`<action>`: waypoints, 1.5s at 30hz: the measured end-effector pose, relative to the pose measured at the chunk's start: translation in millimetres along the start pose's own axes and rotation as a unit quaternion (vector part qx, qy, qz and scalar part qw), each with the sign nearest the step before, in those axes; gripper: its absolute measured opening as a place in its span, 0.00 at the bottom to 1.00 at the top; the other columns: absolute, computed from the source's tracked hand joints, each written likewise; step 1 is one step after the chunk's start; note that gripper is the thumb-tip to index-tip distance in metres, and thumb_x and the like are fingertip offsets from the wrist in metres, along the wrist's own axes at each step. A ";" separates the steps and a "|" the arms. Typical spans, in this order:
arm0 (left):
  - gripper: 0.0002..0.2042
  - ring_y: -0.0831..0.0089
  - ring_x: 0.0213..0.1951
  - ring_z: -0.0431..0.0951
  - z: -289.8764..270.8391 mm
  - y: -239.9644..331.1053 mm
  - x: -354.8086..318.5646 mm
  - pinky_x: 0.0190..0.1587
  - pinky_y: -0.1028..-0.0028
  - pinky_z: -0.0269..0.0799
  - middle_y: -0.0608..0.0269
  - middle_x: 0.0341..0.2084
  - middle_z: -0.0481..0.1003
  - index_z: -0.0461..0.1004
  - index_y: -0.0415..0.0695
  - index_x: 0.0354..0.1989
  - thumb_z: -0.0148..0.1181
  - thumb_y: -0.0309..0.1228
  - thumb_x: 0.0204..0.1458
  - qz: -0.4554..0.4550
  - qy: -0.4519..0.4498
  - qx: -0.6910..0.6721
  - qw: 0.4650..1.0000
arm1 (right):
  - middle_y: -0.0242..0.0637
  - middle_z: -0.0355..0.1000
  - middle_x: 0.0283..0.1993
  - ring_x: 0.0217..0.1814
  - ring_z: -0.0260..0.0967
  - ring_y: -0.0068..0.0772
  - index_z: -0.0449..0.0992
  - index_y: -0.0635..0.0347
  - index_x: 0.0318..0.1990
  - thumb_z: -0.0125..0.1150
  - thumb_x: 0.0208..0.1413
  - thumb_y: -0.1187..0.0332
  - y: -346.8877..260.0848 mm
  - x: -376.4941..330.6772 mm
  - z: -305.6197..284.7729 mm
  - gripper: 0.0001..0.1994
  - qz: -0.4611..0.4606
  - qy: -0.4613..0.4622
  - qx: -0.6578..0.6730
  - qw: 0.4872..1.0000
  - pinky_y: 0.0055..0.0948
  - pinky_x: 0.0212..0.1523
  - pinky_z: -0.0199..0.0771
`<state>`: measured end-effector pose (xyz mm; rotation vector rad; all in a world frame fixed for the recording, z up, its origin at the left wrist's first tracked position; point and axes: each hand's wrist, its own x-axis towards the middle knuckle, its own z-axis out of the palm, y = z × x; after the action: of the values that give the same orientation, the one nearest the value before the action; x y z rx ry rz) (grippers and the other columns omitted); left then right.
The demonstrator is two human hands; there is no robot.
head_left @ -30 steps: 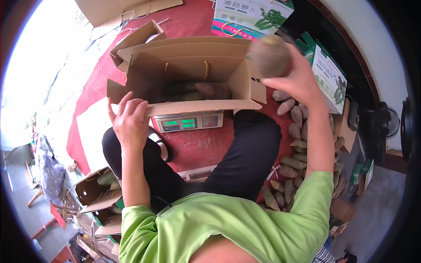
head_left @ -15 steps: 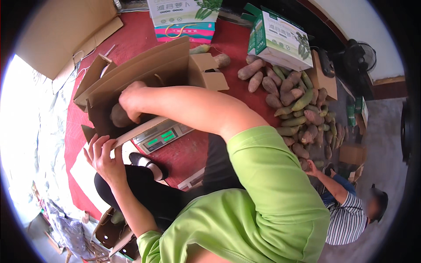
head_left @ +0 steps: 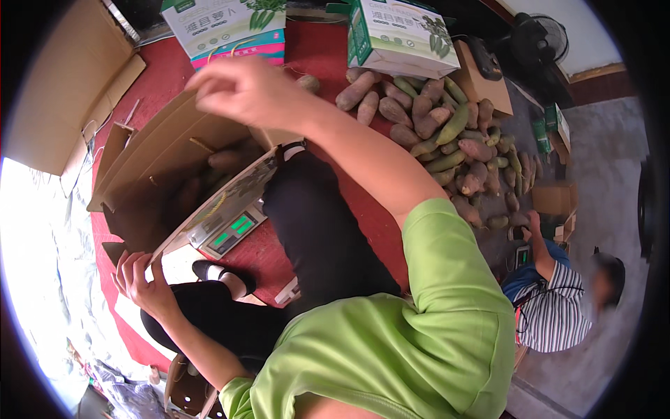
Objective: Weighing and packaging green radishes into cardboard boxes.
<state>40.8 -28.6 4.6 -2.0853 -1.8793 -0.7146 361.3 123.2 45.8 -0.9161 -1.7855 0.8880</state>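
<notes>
An open cardboard box (head_left: 143,183) stands in front of me on a digital scale (head_left: 234,234) with a lit green display. Reddish-brown root vegetables (head_left: 227,160) lie inside it, partly in shadow. My left hand (head_left: 144,283) has its fingers closed over the near left edge of the box wall. Raised above the box's far flap is my right hand (head_left: 244,87), fingers curled and blurred. I see nothing held in it, but cannot tell whether it touches the flap.
Green and reddish root vegetables (head_left: 453,136) are heaped on the right of the red mat (head_left: 335,185). Printed cartons (head_left: 223,28) stand at the back, a black fan (head_left: 541,38) at the far right. Another person (head_left: 555,307) works at the lower right.
My right hand has come up out of the box, to its far flap. My left hand stays on the box edge. My right leg now shows beside the box, and the view has shifted.
</notes>
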 end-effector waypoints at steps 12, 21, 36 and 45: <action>0.05 0.60 0.43 0.73 5.1 11.8 4.3 0.49 0.62 0.65 0.63 0.30 0.76 0.75 0.42 0.27 0.65 0.26 0.42 0.032 0.013 0.009 0.999 | 0.31 0.72 0.29 0.24 0.69 0.24 0.76 0.58 0.42 0.60 0.48 0.74 223.7 -326.2 -86.1 0.11 0.570 0.266 0.027 0.776 0.26 0.22 0.66; 0.06 0.59 0.47 0.71 10.7 3.5 -1.9 0.53 0.60 0.63 0.63 0.32 0.76 0.76 0.41 0.29 0.63 0.20 0.41 0.019 0.008 -0.005 1.000 | 0.30 0.73 0.41 0.39 0.71 0.34 0.68 0.52 0.51 0.60 0.50 0.70 276.2 -412.0 -127.9 0.18 0.655 0.433 0.125 0.606 0.40 0.39 0.69; 0.09 0.57 0.52 0.68 11.8 16.2 -0.2 0.56 0.60 0.60 0.61 0.35 0.75 0.75 0.39 0.28 0.60 0.18 0.35 -0.061 0.008 0.006 0.998 | 0.39 0.54 0.56 0.55 0.53 0.47 0.64 0.52 0.53 0.71 0.42 0.59 349.3 -435.4 -199.3 0.30 0.622 0.517 0.250 0.532 0.47 0.58 0.62; 0.10 0.57 0.51 0.69 9.6 15.4 2.7 0.55 0.60 0.61 0.62 0.34 0.76 0.75 0.40 0.28 0.65 0.25 0.34 -0.046 0.004 0.016 0.999 | 0.29 0.66 0.33 0.33 0.66 0.29 0.68 0.51 0.35 0.69 0.42 0.44 374.6 -453.2 -222.0 0.24 0.610 0.596 0.250 0.459 0.29 0.31 0.71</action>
<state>57.9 -23.7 0.0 -1.9842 -1.9798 -0.7075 785.4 -54.9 -382.4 -1.7132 0.6153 0.9675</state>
